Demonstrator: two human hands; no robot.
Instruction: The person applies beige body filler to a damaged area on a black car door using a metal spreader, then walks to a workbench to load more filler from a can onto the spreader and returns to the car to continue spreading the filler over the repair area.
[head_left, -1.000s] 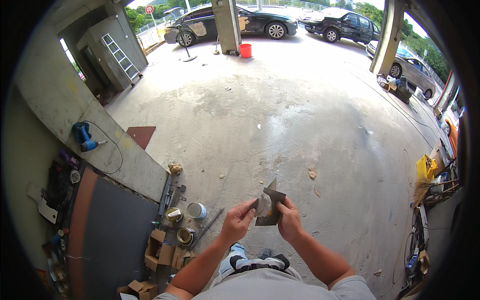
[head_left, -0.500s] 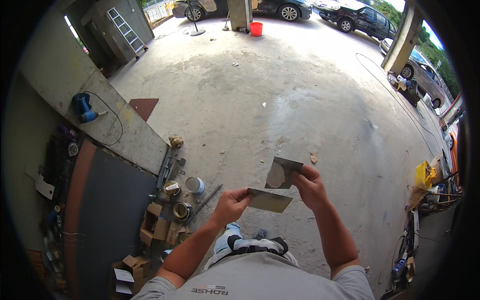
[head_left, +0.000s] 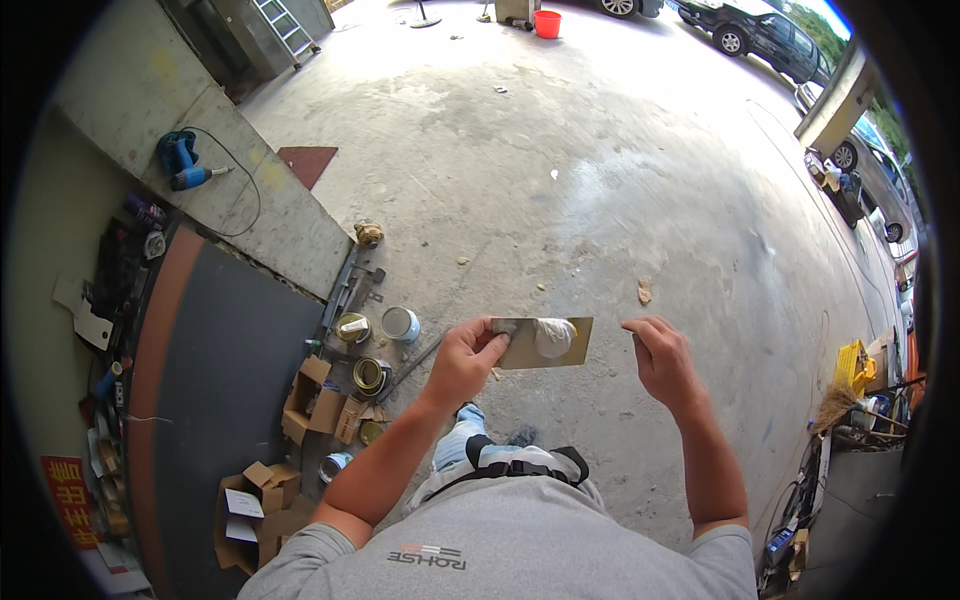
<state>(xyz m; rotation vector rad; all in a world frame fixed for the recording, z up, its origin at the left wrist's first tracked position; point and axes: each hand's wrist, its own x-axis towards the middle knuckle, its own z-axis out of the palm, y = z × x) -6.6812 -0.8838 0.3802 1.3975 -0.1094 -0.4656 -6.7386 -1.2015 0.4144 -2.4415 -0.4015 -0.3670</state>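
In the head view, my left hand [head_left: 465,362] grips a rectangular dull-metal plate [head_left: 520,353] bearing a whitish paste lump [head_left: 553,338] above the grey concrete floor [head_left: 480,200]. My curled right hand [head_left: 662,362] is apart; whether gripping, I cannot tell.

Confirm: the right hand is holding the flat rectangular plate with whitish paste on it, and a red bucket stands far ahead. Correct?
Wrong hand: in the head view, the left hand is holding the flat rectangular plate with whitish paste on it. The red bucket does stand far ahead.
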